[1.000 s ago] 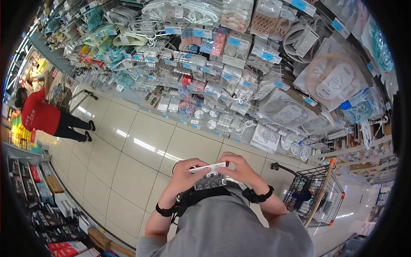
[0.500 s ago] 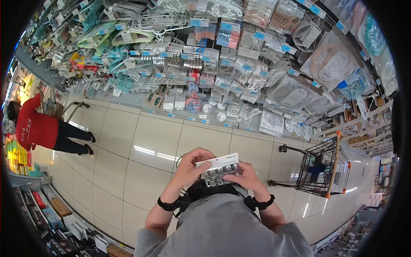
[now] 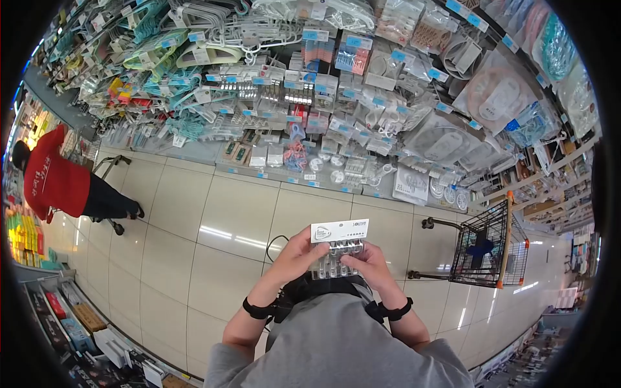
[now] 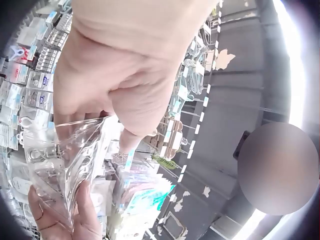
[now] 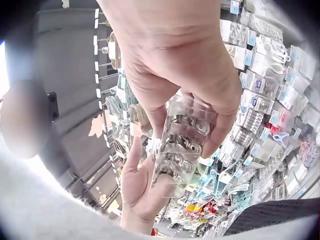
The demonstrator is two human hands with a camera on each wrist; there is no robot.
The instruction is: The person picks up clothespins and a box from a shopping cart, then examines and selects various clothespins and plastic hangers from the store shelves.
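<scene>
A clear pack of metal clips with a white header card is held upright in front of the waist in the head view. The left hand grips its left side, thumb on the front near the card. On the lower right side the right hand pinches it, thumb on the clear plastic. In the left wrist view the clear wrap stretches between the left hand and the other hand's fingers. The right wrist view shows the metal clips through the plastic beside the right hand.
Shelves of hangers and bagged goods line the far side of the tiled aisle. A black shopping cart stands at the right. A person in a red shirt is at the left with another cart. Boxed goods sit lower left.
The pack has tipped up, so its card's printed front now faces the head camera. The right thumb has moved from the card down to the plastic. The cart appears farther right than at first.
</scene>
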